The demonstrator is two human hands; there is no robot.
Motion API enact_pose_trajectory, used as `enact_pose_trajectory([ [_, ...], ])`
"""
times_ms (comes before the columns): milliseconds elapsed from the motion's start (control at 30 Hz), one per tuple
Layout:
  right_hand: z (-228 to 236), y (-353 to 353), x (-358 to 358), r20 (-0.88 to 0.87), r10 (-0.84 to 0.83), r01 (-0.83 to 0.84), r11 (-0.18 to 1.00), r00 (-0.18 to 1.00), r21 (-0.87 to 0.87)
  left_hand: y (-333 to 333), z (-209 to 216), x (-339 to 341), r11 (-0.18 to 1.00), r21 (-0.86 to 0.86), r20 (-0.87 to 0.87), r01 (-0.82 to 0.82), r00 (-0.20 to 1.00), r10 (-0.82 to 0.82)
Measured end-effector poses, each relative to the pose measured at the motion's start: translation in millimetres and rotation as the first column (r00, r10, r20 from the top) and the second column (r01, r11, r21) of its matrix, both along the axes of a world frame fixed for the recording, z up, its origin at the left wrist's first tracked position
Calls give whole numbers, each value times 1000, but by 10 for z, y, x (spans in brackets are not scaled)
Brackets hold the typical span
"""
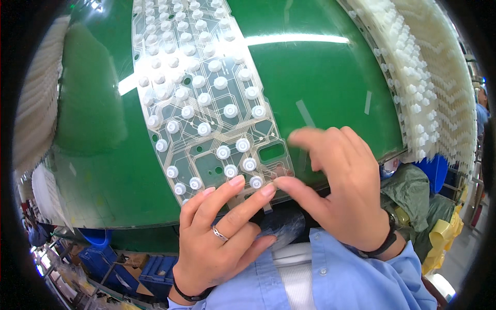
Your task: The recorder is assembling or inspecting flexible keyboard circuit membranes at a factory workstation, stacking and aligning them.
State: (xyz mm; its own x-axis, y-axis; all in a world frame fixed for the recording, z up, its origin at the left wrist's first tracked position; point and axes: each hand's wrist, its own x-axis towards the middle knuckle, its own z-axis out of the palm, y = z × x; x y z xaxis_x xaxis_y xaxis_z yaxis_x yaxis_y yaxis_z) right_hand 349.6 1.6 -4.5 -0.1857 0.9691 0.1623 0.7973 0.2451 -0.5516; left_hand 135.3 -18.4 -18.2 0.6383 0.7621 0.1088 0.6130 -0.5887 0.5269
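Observation:
A clear keyboard membrane sheet [217, 137] with printed silver traces and rows of white rubber domes lies lengthwise on the green tabletop. My left hand [222, 232], with a ring on one finger, rests its spread fingertips on the sheet's near edge, among the closest domes. Its thumb sits below that edge. Beside it, my right hand [346, 178] has its thumb tip at the near right corner of the sheet, close to my left index fingertip. The right index finger is raised, blurred and apart from the thumb. Neither hand grips anything visible. My left fingers cover part of the near edge.
Tall stacks of similar domed sheets stand at the right [413, 77] and the left [41, 98]. Tape strips [305, 113] stick to the green tabletop [330, 77]. Below it are blue crates [157, 274], a blue bin [431, 173] and yellow plastic [442, 237].

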Motion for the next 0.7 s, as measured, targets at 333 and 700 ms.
enact_pose_trajectory([
  [333, 12, -220, 136, -467, 13, -36, 999, 884, -41, 7, 85, 14, 975, -149, 330, -167, 921, 208],
  [700, 133, -583, 145, -432, 102, -187, 969, 896, -159, -214, 83, 93, 972, -21, 336, -235, 914, 228],
])
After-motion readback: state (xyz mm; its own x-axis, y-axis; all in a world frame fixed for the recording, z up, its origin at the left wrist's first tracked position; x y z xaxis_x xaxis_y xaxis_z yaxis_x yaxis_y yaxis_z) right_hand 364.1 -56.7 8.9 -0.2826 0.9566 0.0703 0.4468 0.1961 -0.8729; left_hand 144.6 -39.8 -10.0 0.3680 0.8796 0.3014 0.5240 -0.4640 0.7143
